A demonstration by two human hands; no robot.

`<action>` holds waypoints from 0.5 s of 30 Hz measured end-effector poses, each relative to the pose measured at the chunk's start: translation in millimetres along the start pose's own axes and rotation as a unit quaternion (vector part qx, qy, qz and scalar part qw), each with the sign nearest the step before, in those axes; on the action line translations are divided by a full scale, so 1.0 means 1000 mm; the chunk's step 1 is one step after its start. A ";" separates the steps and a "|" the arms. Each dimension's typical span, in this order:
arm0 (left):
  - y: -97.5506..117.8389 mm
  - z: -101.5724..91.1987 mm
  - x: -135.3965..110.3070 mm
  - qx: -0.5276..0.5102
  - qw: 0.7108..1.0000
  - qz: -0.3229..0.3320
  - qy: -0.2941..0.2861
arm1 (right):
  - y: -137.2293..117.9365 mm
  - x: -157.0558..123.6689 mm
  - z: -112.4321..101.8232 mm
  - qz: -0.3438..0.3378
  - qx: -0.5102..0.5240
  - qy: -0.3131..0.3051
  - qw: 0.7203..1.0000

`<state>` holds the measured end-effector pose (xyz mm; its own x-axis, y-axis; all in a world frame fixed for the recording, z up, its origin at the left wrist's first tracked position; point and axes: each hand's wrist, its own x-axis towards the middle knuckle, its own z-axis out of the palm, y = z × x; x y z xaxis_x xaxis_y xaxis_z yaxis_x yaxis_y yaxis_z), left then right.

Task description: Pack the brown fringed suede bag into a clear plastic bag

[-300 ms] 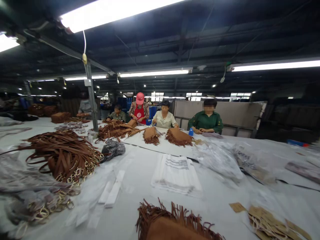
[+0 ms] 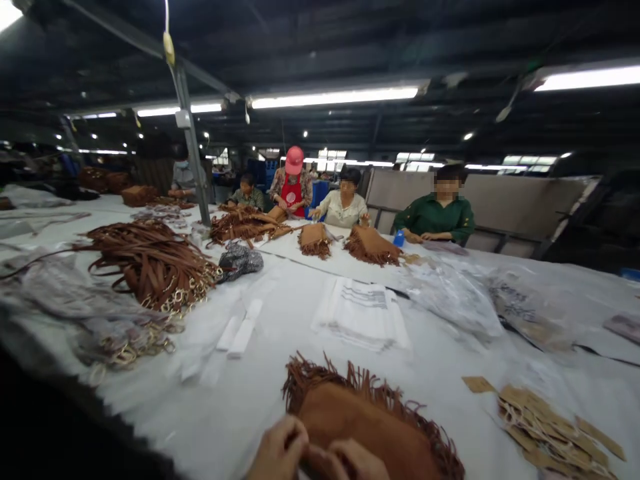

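Note:
A brown suede bag with a fringe (image 2: 365,420) lies on the white table (image 2: 280,373) right in front of me. My left hand (image 2: 277,453) and my right hand (image 2: 350,461) show at the bottom edge, close together at the bag's near edge. Both have curled fingers pressed against each other and the suede. What they pinch is hidden.
A pile of brown straps with gold rings (image 2: 150,267) lies at left, folded plastic bags (image 2: 360,313) in the middle, paper tags (image 2: 550,427) at right. Several people (image 2: 435,213) sit at the far side with more fringed bags (image 2: 370,245).
The view has tilted down. My two hands have come into view at the bottom edge, on the fringed bag, which now shows more fully.

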<state>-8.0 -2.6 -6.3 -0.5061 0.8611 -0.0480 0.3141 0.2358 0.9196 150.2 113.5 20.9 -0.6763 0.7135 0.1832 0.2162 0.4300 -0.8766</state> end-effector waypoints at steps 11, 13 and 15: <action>-0.070 -0.017 0.015 0.028 0.989 -0.143 0.026 | 0.060 0.028 0.039 0.036 -0.104 -0.024 0.994; -0.071 -0.016 0.015 0.013 0.987 -0.157 -0.019 | 0.065 0.027 0.039 0.032 -0.108 -0.025 0.993; -0.072 -0.018 0.014 -0.003 0.984 -0.166 -0.058 | 0.066 0.026 0.039 0.031 -0.101 -0.022 0.994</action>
<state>-52.1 -15.1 -66.0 -0.4843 0.7832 -0.3900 0.1423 0.5103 0.8482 119.2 139.1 -49.5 -0.6872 0.7184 0.1083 0.3922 0.4924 -0.7770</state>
